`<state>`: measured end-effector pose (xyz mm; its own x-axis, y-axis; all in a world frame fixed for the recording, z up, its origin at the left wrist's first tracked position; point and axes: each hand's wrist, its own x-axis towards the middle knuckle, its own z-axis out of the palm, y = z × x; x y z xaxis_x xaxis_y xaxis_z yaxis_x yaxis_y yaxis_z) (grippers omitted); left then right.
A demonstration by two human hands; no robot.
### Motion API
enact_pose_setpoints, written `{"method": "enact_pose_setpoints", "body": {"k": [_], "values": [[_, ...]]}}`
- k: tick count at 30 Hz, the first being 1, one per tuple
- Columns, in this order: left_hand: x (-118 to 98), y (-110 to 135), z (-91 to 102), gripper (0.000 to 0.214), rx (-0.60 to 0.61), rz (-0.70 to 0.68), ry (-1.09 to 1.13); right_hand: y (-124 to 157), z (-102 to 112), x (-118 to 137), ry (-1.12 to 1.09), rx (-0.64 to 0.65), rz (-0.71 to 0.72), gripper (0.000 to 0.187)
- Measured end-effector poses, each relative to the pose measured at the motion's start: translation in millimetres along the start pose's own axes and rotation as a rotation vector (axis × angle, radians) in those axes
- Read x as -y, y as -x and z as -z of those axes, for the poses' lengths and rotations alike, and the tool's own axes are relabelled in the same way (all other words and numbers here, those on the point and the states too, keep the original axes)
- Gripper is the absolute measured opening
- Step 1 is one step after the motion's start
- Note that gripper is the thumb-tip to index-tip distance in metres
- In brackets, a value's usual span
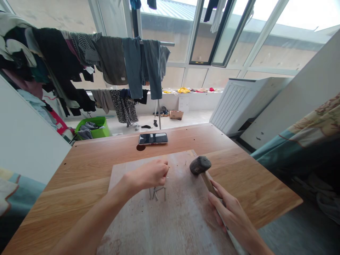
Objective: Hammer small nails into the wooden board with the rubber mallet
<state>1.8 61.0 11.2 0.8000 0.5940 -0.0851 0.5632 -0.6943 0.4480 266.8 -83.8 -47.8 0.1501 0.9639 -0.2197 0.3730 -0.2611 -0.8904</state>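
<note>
My right hand (228, 205) is wrapped around the wooden handle of a hammer (200, 165). Its dark, blunt head is over the right part of a worn wooden board (175, 219). Over the middle of that board my left hand (155, 173) is closed, fingertips pinched together. A thin metal bit shows at the fingers, seemingly a nail; most of it is hidden. Just below this hand, several loose nails (156, 193) lie on the board. A small nail (185, 163) seems to stand upright left of the hammer head. Small dark holes dot the board.
The board rests on a wooden table (87, 191). A phone (153, 138) lies beyond it, beside a round hole (141, 147). Past the table are a green basket (102, 129), hanging clothes (111, 58) and a white ribbed unit (231, 102). A curtain (300, 138) hangs at right.
</note>
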Motion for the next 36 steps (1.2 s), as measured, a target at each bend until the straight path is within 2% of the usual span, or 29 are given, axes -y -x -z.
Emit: {"method": "enact_pose_setpoints", "body": {"k": [7, 11, 19, 23, 28, 36], "values": [[11.3, -31.2, -7.8, 0.012, -0.157, -0.033, 0.033, -2.4, -0.5, -5.1, -0.065, -0.017, -0.007, 0.067], [13.7, -46.4, -13.3, 0.012, -0.171, -0.079, -0.005, 0.1, -0.2, -1.7, -0.060, -0.016, -0.006, 0.065], [4.1, -53.3, -12.3, 0.025, -0.186, -0.090, -0.079, -0.7, -1.0, 1.5, -0.054, -0.003, -0.003, 0.063], [7.7, -54.8, -23.2, 0.028, -0.280, -0.096, 0.085, -1.3, -1.8, -0.3, -0.063, -0.013, -0.003, 0.065], [18.7, -50.2, -42.5, 0.027, -0.387, -0.014, 0.341, -0.1, -1.8, 0.2, -0.071, -0.023, -0.004, 0.067], [25.0, -51.3, -56.0, 0.027, -0.454, -0.002, 0.484, 2.2, -1.9, 16.2, -0.045, -0.025, 0.033, 0.070]]}}
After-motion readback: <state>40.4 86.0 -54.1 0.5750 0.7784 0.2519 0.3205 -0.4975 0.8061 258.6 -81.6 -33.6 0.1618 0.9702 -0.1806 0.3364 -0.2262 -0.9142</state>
